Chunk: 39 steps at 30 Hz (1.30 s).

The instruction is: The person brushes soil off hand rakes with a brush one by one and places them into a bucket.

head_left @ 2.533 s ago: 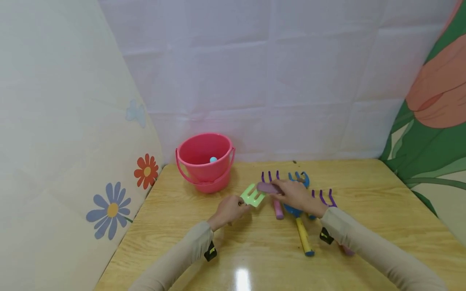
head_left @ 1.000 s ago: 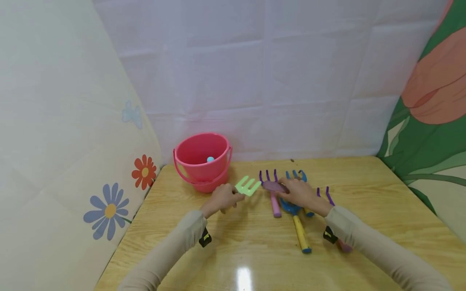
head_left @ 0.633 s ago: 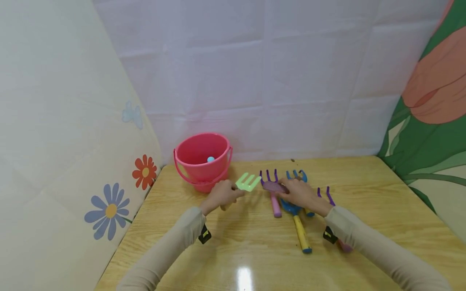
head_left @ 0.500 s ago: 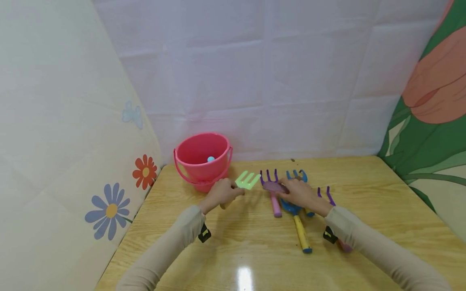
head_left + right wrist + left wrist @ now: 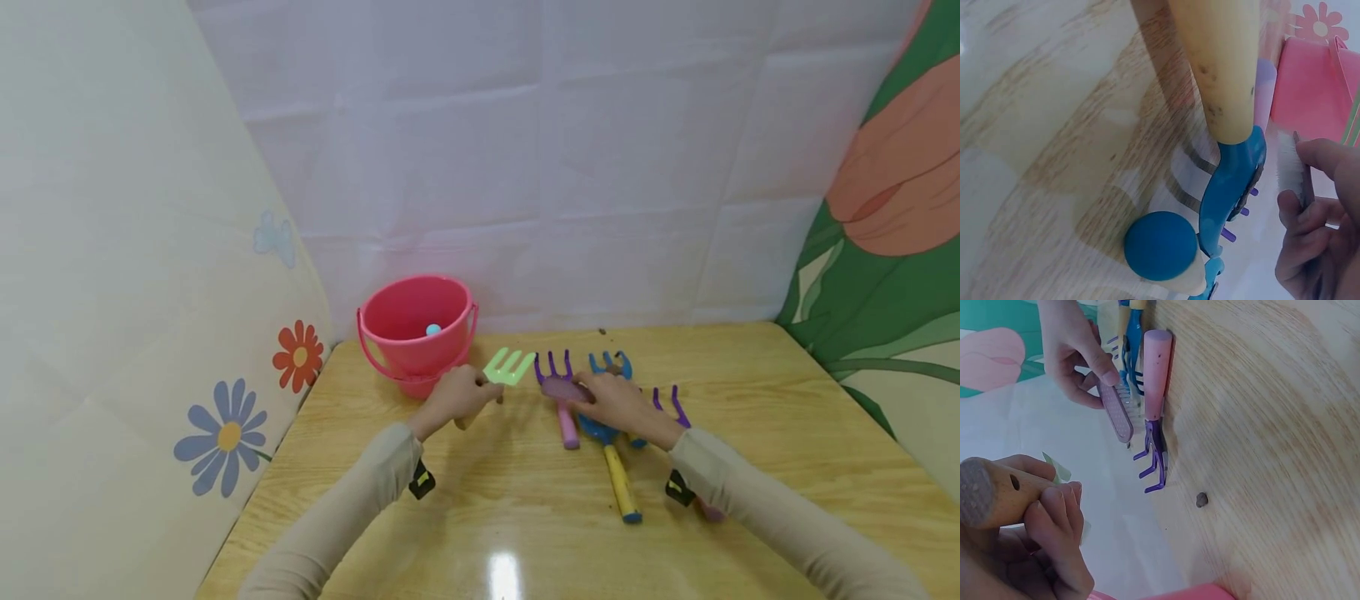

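Observation:
My left hand (image 5: 459, 395) grips the wooden handle (image 5: 1013, 490) of a small fork with light green tines (image 5: 510, 367), held above the table. In my right hand (image 5: 617, 403) is a mauve brush (image 5: 562, 388); fingers and thumb pinch it, and its pale bristles (image 5: 1287, 164) show in the right wrist view. Below the brush lies a rake with purple tines and a pink handle (image 5: 1157, 375). Blue tools with yellow handles (image 5: 622, 483) lie under and beside my right hand, partly covered by it.
A pink bucket (image 5: 420, 357) stands at the back left with a light blue round thing (image 5: 433, 330) inside. Another purple-tined rake (image 5: 680, 410) lies partly under my right forearm. A small dark lump (image 5: 1202, 499) sits on the table (image 5: 525, 517).
Since the earliest frame my left hand has moved left and slightly up with the green fork, away from the brush. The right hand has barely shifted and still holds the brush.

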{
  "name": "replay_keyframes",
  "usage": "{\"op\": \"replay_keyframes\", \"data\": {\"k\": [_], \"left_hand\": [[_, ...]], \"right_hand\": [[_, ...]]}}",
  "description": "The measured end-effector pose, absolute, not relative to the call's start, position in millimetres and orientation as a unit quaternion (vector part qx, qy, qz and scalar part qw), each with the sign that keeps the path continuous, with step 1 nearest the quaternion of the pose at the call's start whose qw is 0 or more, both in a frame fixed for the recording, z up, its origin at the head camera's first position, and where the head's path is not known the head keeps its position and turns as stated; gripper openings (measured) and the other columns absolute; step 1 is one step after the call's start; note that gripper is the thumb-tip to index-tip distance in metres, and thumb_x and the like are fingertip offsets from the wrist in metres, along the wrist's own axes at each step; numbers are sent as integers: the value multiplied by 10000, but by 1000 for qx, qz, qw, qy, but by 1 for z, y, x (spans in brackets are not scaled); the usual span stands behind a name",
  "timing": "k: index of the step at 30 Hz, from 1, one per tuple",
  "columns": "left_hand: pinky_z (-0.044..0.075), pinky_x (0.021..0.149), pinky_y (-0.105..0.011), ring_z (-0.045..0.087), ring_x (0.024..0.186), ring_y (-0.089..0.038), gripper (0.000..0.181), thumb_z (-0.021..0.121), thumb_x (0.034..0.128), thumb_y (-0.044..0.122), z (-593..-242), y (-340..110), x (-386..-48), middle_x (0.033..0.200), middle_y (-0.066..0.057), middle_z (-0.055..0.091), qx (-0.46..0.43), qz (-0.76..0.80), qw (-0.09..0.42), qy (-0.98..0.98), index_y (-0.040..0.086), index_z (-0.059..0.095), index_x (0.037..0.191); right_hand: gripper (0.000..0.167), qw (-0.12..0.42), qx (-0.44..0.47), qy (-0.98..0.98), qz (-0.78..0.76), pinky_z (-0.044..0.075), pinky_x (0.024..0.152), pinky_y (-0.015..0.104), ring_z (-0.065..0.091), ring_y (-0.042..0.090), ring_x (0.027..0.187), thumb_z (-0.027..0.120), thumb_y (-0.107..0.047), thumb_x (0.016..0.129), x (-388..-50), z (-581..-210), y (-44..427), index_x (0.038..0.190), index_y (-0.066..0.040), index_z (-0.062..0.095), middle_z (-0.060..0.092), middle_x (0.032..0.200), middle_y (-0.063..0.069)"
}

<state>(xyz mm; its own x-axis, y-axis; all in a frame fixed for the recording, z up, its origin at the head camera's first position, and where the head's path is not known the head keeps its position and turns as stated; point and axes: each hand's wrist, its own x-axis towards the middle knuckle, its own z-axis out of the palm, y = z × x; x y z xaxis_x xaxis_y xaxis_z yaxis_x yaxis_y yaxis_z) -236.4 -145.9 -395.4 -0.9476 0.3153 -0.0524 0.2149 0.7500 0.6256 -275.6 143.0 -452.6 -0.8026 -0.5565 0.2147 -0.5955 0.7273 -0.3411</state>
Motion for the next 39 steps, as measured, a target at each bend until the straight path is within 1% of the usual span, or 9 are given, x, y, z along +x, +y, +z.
{"op": "replay_keyframes", "data": {"k": [8,12,16,18,20,23,27,32,39], "left_hand": [[504,428,-289,460,346,-108,287,610,963,362,-397,-143,-237,426,42,409,140,332,86,929,162,756,818],[494,420,-283,461,359,-109,344,620,959,352,-395,-143,-236,442,38,413,139,339,93,926,107,707,734],[496,425,-289,456,365,-111,323,625,950,358,-394,-143,-237,454,35,414,130,346,94,924,113,715,760],[497,433,-285,456,361,-111,275,622,949,366,-394,-143,-239,447,33,420,130,346,95,924,156,746,821],[489,437,-280,445,353,-112,266,615,954,356,-394,-143,-240,433,31,408,134,343,97,925,170,752,822],[474,429,-270,443,353,-111,335,614,958,352,-391,-144,-243,426,36,390,135,336,92,928,151,685,700],[442,430,-253,436,370,-113,473,618,955,376,-378,-144,-247,434,40,380,131,329,88,931,139,502,562],[436,423,-248,407,384,-105,497,639,937,412,-363,-144,-251,454,48,372,129,325,81,933,162,459,548],[432,408,-258,406,395,-112,446,646,937,424,-345,-144,-253,519,51,369,139,326,75,932,156,507,609]], "right_hand": [[390,31,311,-929,200,328,451,236,429,77,537,690,-250,929,-278,-451,141,1183,38,620,514,688,-47],[406,26,306,-931,197,325,450,236,430,81,532,689,-256,929,-279,-447,137,1212,27,620,518,690,-48],[402,23,303,-933,193,317,449,239,425,90,534,688,-265,930,-281,-444,134,1209,18,625,516,693,-40],[400,20,303,-933,192,319,450,238,425,88,541,688,-268,930,-281,-444,134,1201,19,625,519,702,-41],[396,15,305,-934,189,323,453,236,427,83,545,685,-271,932,-281,-445,135,1193,21,627,526,710,-43],[400,15,307,-932,192,341,464,238,440,81,549,692,-264,928,-282,-446,137,1189,32,626,541,720,-46],[411,24,303,-931,200,357,482,247,452,86,556,704,-256,920,-284,-446,138,1193,41,625,553,724,-40],[405,18,302,-931,205,364,482,242,456,86,565,702,-254,921,-284,-447,139,1187,41,621,558,738,-35],[398,8,310,-928,208,324,452,227,422,74,524,693,-255,924,-282,-447,136,1185,37,621,504,670,-52]]}}
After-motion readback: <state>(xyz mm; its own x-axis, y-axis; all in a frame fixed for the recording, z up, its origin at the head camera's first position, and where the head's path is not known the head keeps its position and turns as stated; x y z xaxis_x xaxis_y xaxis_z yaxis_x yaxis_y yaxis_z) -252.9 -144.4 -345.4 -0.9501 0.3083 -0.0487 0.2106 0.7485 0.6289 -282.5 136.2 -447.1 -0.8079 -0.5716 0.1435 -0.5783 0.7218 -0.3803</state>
